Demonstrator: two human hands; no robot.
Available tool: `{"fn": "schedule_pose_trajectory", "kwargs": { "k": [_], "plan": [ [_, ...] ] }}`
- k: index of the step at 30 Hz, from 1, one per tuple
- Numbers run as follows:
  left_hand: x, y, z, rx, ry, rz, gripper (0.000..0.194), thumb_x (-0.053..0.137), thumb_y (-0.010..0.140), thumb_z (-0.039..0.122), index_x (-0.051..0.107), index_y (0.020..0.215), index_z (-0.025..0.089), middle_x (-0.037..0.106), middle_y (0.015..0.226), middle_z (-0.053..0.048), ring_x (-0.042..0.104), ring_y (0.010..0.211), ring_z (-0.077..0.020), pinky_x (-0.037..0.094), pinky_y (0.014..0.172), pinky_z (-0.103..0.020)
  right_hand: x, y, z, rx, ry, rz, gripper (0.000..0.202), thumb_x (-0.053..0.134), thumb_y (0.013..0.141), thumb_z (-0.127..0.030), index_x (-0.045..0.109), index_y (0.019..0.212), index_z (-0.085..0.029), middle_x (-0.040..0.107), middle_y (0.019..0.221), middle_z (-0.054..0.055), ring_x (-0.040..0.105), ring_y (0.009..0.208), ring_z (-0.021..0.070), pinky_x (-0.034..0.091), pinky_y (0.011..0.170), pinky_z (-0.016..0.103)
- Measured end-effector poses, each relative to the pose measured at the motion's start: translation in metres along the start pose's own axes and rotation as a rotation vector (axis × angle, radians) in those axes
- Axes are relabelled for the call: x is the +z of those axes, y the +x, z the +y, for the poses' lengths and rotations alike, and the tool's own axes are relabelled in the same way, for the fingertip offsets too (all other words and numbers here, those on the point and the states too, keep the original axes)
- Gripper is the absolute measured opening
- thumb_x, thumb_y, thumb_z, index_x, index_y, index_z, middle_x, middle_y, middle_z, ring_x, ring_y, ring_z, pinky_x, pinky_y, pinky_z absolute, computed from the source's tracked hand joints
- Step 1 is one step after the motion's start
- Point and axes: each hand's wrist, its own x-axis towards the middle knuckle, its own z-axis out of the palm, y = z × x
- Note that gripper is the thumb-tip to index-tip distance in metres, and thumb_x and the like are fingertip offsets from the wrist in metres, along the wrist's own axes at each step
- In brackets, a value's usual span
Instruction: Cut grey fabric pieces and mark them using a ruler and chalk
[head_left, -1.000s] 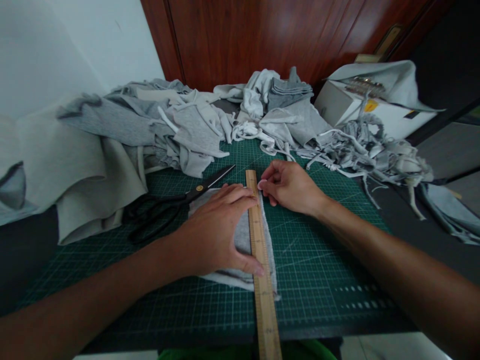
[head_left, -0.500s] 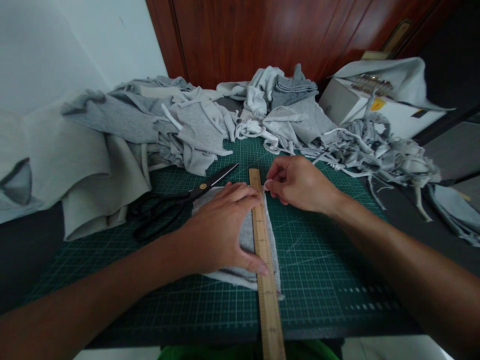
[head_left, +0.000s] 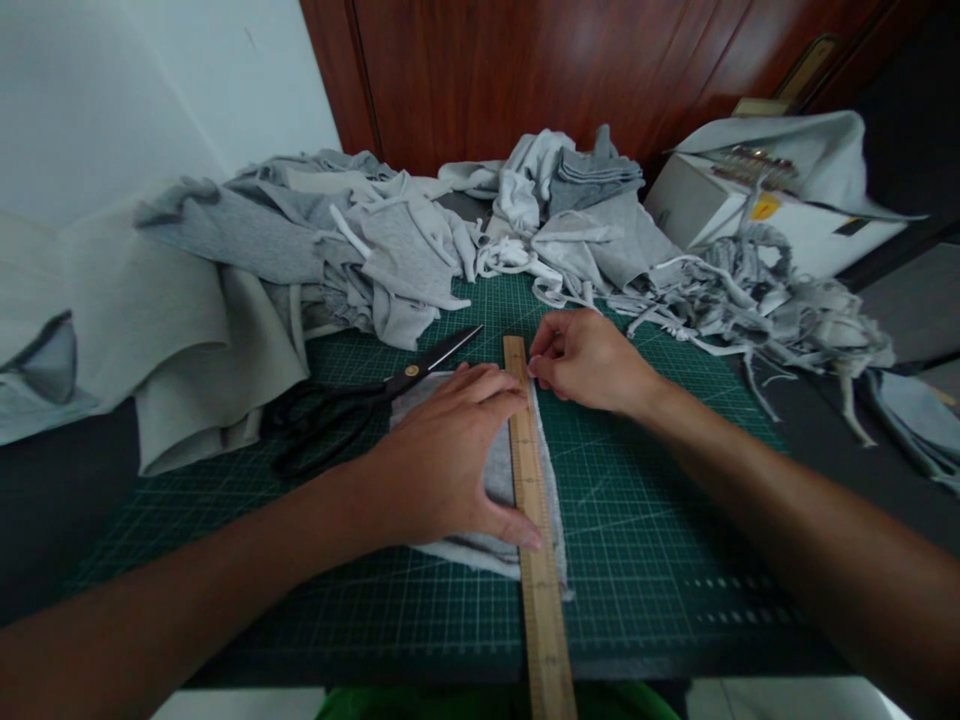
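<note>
honestly, soft cloth [head_left: 501, 470] probably shifts, pin its edge; left hand [head_left: 446, 455] splayed on ruler [head_left: 530, 480], right hand [head_left: 589, 362] pinched, contents unclear.

Head-worn camera, facing forward and down, near above a wooden ruler [head_left: 530, 480] and green cutting mat [head_left: 637, 540], wooden door [head_left: 510, 70] beyond

The left hand [head_left: 450, 455] lies palm down, fingers [head_left: 484, 388] reaching forward and thumb [head_left: 508, 524] spread back toward the body, the left forearm [head_left: 225, 580] slanting in behind it; just right of those fingertips the right hand [head_left: 589, 358] curls, thumb and forefinger pinched together, the right forearm [head_left: 750, 495] trailing behind its wrist
</note>
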Motion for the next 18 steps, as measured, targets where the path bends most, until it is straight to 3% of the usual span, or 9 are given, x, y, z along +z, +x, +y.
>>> {"fn": "schedule_pose_trajectory", "kwargs": {
  "k": [4,9,14,18],
  "plan": [
    [0.0,-0.0006,-0.001,0.008,0.003,0.004,0.111,0.087,0.059,0.081,0.059,0.141,0.012,0.056,0.152,-0.018,0.048,0.144,-0.0392,0.034,0.126,-0.052,-0.0019,0.006,0.0061,0.022,0.07,0.04,0.012,0.068,0.077,-0.007,0.064,0.08,-0.018,0.069,0.063,0.001,0.058,0.05,0.0137,0.038,0.051,0.027],
    [-0.0017,0.0011,0.0009,-0.002,0.004,-0.007,0.113,0.087,0.059,0.08,0.057,0.143,0.011,0.056,0.151,-0.018,0.049,0.143,-0.0372,0.032,0.128,-0.049,-0.0052,-0.0002,0.0024,-0.021,0.094,-0.133,0.013,0.069,0.074,-0.006,0.065,0.075,-0.018,0.065,0.055,-0.002,0.054,0.045,0.0113,0.037,0.048,0.025],
    [-0.0015,0.0016,0.0015,0.0,0.008,-0.006,0.107,0.087,0.06,0.079,0.06,0.138,0.012,0.056,0.151,-0.018,0.049,0.144,-0.0375,0.035,0.126,-0.05,-0.0006,0.0053,0.0048,0.011,0.06,-0.003,0.012,0.068,0.074,-0.005,0.066,0.078,-0.017,0.067,0.061,-0.001,0.055,0.049,0.0118,0.036,0.048,0.025],
    [-0.0006,0.0014,0.0012,-0.001,-0.001,-0.002,0.111,0.087,0.059,0.08,0.058,0.142,0.012,0.056,0.151,-0.018,0.049,0.144,-0.0385,0.034,0.127,-0.052,-0.004,-0.0023,0.0012,0.007,0.063,-0.057,0.011,0.069,0.075,-0.008,0.065,0.076,-0.018,0.065,0.058,-0.002,0.054,0.049,0.0121,0.035,0.048,0.025]
  ]
}}
